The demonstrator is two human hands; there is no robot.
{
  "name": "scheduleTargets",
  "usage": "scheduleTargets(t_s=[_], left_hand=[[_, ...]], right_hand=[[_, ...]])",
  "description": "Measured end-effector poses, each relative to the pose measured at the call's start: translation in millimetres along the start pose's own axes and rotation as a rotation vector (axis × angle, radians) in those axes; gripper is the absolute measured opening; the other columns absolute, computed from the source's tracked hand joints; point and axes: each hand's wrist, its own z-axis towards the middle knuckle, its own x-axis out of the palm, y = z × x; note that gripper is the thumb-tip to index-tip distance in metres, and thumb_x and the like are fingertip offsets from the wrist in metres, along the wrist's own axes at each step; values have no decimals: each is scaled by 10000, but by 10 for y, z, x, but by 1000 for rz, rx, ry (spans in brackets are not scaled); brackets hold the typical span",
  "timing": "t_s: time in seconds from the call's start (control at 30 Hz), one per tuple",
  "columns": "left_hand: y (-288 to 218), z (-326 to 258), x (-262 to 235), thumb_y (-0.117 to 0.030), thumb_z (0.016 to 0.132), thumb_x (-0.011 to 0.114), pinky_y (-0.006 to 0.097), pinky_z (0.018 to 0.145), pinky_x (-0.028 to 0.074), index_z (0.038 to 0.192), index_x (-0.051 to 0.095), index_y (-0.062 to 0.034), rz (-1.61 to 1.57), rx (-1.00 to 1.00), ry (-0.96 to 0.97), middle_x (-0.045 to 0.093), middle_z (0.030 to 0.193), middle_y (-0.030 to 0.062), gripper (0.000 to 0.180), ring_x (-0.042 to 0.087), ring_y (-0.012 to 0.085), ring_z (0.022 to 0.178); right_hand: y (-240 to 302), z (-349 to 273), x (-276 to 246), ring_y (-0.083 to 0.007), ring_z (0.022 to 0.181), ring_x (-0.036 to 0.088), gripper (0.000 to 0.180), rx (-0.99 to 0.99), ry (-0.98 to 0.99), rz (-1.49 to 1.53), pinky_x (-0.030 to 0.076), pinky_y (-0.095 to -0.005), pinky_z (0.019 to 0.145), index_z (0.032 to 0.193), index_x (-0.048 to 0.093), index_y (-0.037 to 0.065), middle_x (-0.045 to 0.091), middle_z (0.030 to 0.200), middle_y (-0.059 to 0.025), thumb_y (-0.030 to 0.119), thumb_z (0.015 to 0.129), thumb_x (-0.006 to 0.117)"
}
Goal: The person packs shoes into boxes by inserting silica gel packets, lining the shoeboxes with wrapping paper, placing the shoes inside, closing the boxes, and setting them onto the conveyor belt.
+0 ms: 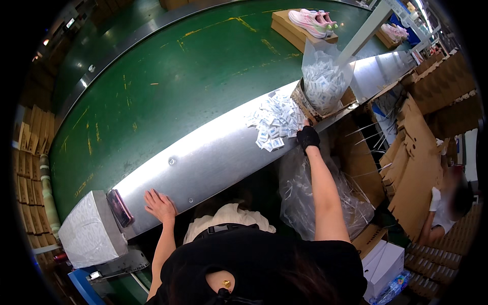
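Observation:
My left hand (160, 206) lies flat on the metal ledge (213, 147), fingers spread, with nothing in it. My right hand (307, 136), in a black fingerless glove, is at the ledge's near edge, beside a pile of small white sachets (277, 119) with blue print. Its fingertips point toward the foot of an open carton (304, 99); whether they grip anything is hard to make out. Inside that carton stands a clear plastic bag (325, 84) full of the same sachets. A phone (120, 208) lies on the ledge left of my left hand.
Beyond the ledge runs a green conveyor belt (168, 96). Pink and white shoes (312, 23) sit on a shoebox (290, 31) at its far side. A white-wrapped block (91, 231) stands at left. Clear plastic (305, 193) hangs below my right arm. Cardboard (414, 157) and another person (450, 198) are at right.

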Motion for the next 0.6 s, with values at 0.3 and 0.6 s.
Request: scheduleTargets(t_s=[0.3, 0.6], left_hand=[[-12, -2, -14, -250, 845, 374, 526, 967, 162, 1255, 357, -59, 10, -13, 2, 301, 1333, 147, 453, 232, 286, 1256], [-18, -5, -13, -249, 847, 375, 530, 971, 154, 1261, 353, -65, 20, -32, 22, 296, 1339, 143, 454, 222, 289, 1261]], right_hand=[[59, -133, 119, -364, 865, 557, 361, -24, -45, 225, 436, -414, 725, 1029, 470, 68, 585, 900, -212, 220, 719, 578], [110, -171, 231, -343, 711, 567, 150, -107, -244, 333, 435, -412, 620, 765, 547, 68, 579, 708, -157, 214, 730, 550]])
